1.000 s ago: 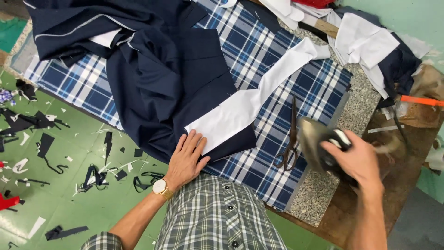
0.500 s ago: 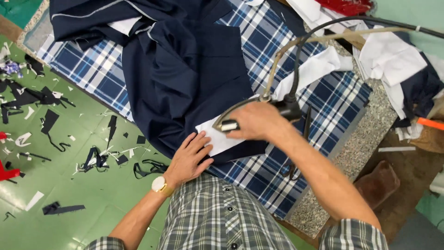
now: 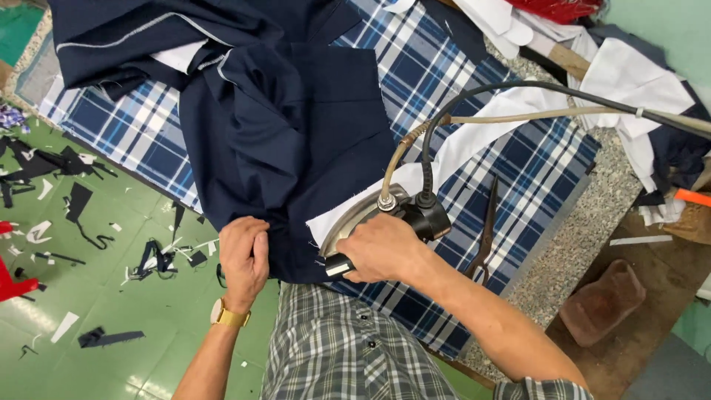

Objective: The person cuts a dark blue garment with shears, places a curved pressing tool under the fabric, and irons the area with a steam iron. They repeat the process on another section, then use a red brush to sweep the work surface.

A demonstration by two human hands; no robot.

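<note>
Scissors (image 3: 485, 233) are lying on a blue plaid cloth (image 3: 511, 159) covering a speckled stone table (image 3: 585, 237). White and navy pieces (image 3: 629, 74) are piling up at the far corner. Fabric scraps (image 3: 74, 215) are littering the green floor (image 3: 111, 311), while a reddish-brown block (image 3: 603, 302) is sitting on a wooden surface (image 3: 666, 274) beside the table.

A tailoring workshop, plainly: a plaid-covered pressing table (image 3: 511, 155) heaped with navy garment pieces (image 3: 289, 126), a corded steam iron (image 3: 370, 215), tailor's shears (image 3: 485, 230), and fabric offcuts (image 3: 81, 207) littering the green floor (image 3: 126, 318).
</note>
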